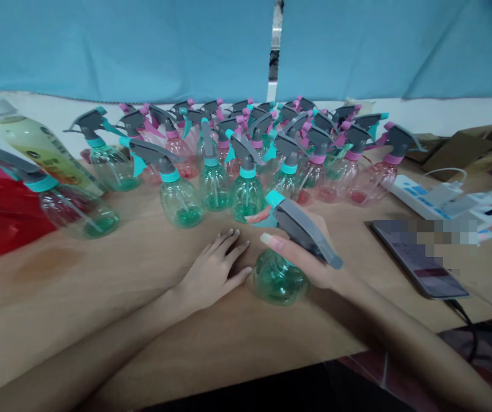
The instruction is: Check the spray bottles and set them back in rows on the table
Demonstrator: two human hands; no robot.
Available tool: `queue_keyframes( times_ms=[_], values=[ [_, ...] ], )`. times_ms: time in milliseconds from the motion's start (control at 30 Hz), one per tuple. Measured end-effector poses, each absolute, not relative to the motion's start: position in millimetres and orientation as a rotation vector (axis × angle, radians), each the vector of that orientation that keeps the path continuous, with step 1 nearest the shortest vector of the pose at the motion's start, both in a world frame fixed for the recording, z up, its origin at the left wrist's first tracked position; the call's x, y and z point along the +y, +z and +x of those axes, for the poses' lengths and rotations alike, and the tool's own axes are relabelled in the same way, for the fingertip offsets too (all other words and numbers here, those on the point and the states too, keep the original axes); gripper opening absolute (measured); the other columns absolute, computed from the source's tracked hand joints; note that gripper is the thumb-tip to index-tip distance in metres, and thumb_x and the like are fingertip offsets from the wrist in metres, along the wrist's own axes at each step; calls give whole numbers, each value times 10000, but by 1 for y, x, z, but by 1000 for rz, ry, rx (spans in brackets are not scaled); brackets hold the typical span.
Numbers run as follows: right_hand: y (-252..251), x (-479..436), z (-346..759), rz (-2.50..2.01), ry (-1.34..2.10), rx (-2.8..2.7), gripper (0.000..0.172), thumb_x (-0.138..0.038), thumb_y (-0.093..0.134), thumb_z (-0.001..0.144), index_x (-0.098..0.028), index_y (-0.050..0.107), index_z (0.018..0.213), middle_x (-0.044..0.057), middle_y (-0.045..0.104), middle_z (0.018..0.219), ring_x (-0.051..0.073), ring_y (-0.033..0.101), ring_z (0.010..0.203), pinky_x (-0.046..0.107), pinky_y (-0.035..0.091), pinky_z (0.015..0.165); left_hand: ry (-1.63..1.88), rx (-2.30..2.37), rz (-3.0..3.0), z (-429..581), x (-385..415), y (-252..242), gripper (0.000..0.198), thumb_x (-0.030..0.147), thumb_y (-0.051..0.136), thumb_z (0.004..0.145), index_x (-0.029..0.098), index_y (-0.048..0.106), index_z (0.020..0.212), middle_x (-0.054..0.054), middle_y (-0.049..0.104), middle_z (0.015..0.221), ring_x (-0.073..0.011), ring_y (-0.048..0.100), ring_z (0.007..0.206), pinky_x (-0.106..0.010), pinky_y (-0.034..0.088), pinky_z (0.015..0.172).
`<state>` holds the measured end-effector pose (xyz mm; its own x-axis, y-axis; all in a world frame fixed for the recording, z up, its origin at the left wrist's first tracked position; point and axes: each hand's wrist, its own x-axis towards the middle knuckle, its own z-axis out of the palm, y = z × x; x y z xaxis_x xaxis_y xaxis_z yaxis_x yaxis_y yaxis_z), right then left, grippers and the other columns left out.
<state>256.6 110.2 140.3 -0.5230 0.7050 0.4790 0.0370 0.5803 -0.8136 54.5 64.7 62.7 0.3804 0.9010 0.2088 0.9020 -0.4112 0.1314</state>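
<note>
Stage: the held bottle (pixel 282 280) looks fully assembled, its trigger head (pixel 300 228) already on; the bottles visible behind it wear heads too, so head-fitting appears done. What is left cannot be told.
Held bottle contents: green shows low inside, liquid or tinted plastic unclear; whether its base touches the surface (pixel 237 343) is also unclear.
Right hand (pixel 323 276): grip clamped around the neck of the held bottle.
Left hand (pixel 209 274): just left of the held bottle, resting on the surface, fingers a little apart, holding nothing.
Phone (pixel 417 260): right of the held bottle, lying flat.
Green-tinted bottles (pixel 181 200): behind the held bottle and to its left, teal collars, thin tubes inside, deeper green at the base.
Pink-tinted bottles (pixel 375 177): many behind the held bottle and to its right, deeper pink low down.
Red bag (pixel 6 217): far left of the held bottle, contents hidden.
Tall bottle (pixel 48 146): behind the red bag, labelled, fill level unclear.
</note>
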Motion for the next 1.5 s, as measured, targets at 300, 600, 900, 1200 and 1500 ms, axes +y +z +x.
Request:
queue_keyframes(
  times_ms=[300, 600, 900, 1200, 1500],
  values=[
    [139, 107, 259, -641, 991, -1925, 217, -379, 627, 809, -254, 623, 986, 0, 662, 775, 182, 626, 710, 342, 511, 690, -484, -1733, -2628, 56, 64, 65, 510, 435, 489, 896, 130, 443, 1302, -184, 447, 1392, -326, 365, 1325, -529, 335, 1062],
    [133, 108, 238, -510, 977, -1881, 272, -354, 612, 829, -227, 611, 1069, 44, 678, 1035, 219, 630, 1012, 371, 504, 858, -1131, -1594, -2790, 61, 35, 85, 558, 493, 493, 870, 182, 348, 1310, -132, 488, 1317, -268, 476, 1217, -441, 417, 1016],
    [133, 92, 156, -338, 840, -1871, 264, -426, 634, 801, -224, 612, 971, 36, 630, 905, 195, 602, 862, 369, 490, 778, -1089, -2008, -2258, 40, -9, 100, 698, 540, 640, 770, 222, 334, 1310, -139, 483, 1311, -311, 466, 1227, -489, 438, 981],
    [148, 83, 92, -253, 698, -2125, 517, -517, 687, 730, -225, 556, 1136, 76, 578, 1087, 225, 549, 1048, 408, 449, 921, -892, -2059, -1866, -53, -36, 103, 513, 567, 542, 827, 207, 451, 1182, -101, 579, 1127, -293, 566, 1052, -458, 472, 879],
    [183, 128, 134, -456, 382, -2096, 342, -474, 600, 828, -201, 608, 1034, 78, 616, 1012, 212, 604, 912, 383, 473, 818, -715, -2026, -1603, -113, 4, 121, 550, 565, 552, 824, 127, 568, 1156, -140, 567, 1012, -312, 543, 962, -443, 458, 839]
  ],
)
